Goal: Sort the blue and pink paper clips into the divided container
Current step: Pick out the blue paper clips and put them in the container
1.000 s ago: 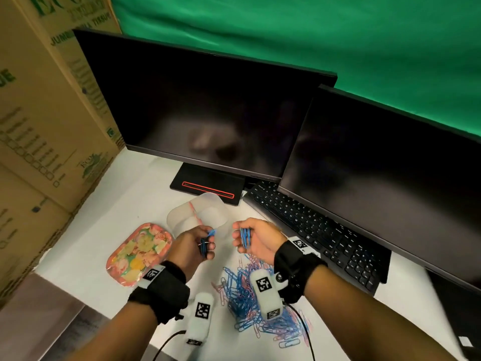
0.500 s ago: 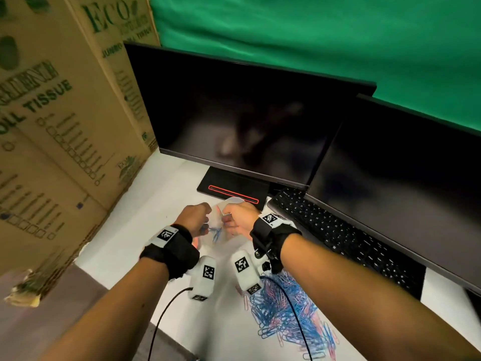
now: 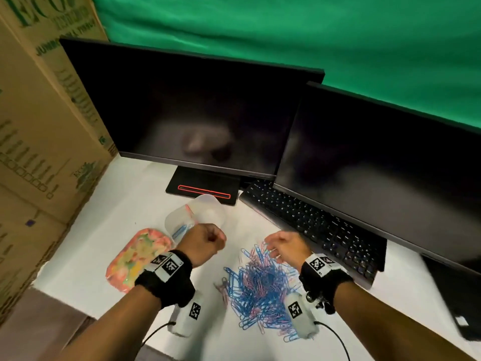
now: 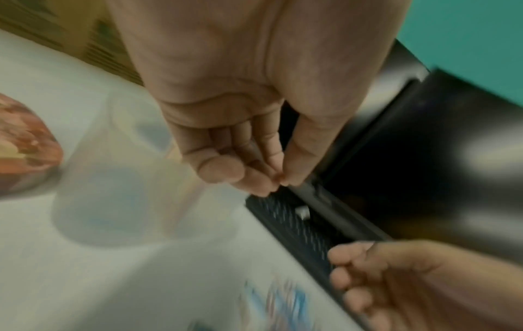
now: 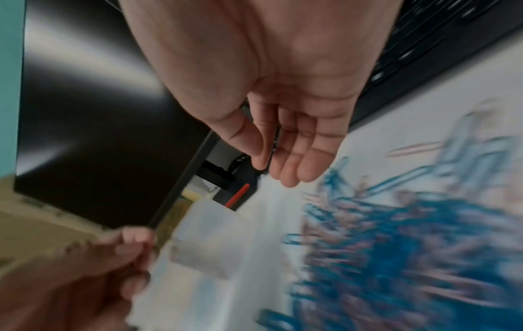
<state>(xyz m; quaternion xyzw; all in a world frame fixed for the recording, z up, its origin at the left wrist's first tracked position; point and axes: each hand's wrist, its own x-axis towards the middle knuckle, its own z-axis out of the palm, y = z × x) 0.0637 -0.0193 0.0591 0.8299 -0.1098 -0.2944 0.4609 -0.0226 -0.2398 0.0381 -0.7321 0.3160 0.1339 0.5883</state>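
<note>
Both hands withdrawn from container; blue clips dropped inside.

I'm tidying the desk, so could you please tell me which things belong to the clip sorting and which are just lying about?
Job: paper clips; divided container.
Lying about: monitors; keyboard; flowered tray; cardboard boxes.

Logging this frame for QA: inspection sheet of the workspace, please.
Surface: white table, partly bare.
Job's things: clip pile, blue and pink mixed; container holds some blue clips, a few pink.
Clutter: lid left of the container.
Grips: left hand curled, nothing seen in it; right hand open over the pile.
Cables: wire from the wrist camera.
Surroundings: two dark monitors, keyboard, cartons, green backdrop.
</note>
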